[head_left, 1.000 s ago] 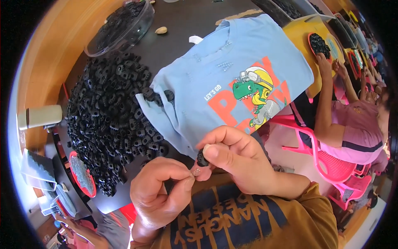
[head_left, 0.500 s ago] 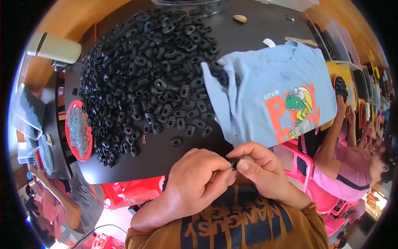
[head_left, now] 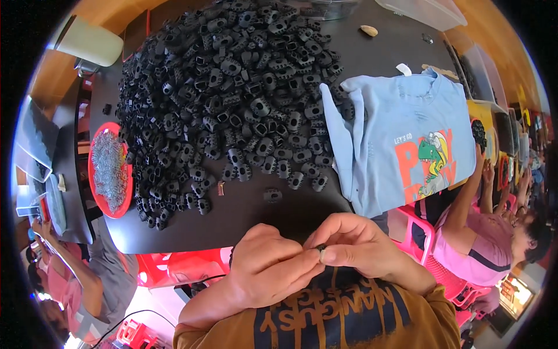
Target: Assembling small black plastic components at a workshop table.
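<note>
My left hand (head_left: 269,259) and my right hand (head_left: 360,247) meet in front of my chest, just off the table's near edge. Both are closed, their fingertips pinched around one small black claw clip (head_left: 321,247). Only a dark sliver of it shows; the fingers cover the rest. Beyond my hands a large heap of black plastic claw clip pieces (head_left: 232,104) covers the left and middle of the table. One loose black clip piece (head_left: 272,195) lies apart, nearest my hands. At the left edge, a red plate (head_left: 129,192) holds a pile of small metal springs (head_left: 109,171).
A folded light blue T-shirt (head_left: 378,134) lies right of the heap. At the back are a clear tub (head_left: 331,9) and a tan stone-like piece (head_left: 368,30). A person in pink (head_left: 476,232) sits at the right; another person (head_left: 72,285) sits at the left.
The whole view has shifted, so the table things appear further right. My fingers have closed in more around the clip, which shows less than before.
</note>
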The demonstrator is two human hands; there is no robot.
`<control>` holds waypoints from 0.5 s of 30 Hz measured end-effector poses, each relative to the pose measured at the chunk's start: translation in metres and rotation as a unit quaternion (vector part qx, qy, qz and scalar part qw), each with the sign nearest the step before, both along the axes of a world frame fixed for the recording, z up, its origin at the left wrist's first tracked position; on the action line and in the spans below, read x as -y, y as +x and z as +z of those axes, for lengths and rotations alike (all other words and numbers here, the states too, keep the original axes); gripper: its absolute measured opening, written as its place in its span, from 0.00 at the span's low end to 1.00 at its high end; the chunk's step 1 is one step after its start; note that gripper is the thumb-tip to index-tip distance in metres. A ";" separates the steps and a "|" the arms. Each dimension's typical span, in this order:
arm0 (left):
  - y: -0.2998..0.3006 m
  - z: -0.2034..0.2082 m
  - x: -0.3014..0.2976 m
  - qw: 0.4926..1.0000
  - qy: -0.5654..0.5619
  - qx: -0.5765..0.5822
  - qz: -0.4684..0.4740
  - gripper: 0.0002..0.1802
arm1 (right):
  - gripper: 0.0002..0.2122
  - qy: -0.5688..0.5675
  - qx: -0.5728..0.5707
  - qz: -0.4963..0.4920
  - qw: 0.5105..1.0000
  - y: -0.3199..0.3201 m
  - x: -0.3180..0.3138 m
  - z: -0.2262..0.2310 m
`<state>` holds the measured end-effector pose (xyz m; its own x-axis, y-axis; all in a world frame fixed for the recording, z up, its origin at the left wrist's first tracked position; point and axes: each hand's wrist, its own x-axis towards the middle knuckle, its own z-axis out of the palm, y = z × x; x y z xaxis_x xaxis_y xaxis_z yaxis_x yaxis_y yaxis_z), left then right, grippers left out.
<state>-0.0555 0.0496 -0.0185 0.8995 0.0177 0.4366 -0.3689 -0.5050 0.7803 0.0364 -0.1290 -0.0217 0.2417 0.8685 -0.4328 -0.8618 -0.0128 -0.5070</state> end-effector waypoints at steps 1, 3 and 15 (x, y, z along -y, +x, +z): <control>-0.001 -0.001 -0.002 1.000 -0.001 0.000 0.000 0.18 | 0.07 0.016 0.017 -0.011 1.000 -0.001 -0.004 -0.002; -0.003 -0.001 -0.008 1.000 -0.016 0.010 -0.010 0.20 | 0.06 0.031 0.035 -0.022 0.999 -0.001 -0.007 -0.001; 0.047 -0.005 -0.033 0.956 0.222 -0.044 0.189 0.14 | 0.08 0.030 0.111 0.009 0.993 -0.001 0.001 -0.003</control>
<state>-0.0085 0.0824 -0.0232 0.8994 0.1783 0.3992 -0.0379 -0.8778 0.4775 0.0359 -0.1296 -0.0247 0.3104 0.8958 -0.3181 -0.7287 0.0093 -0.6848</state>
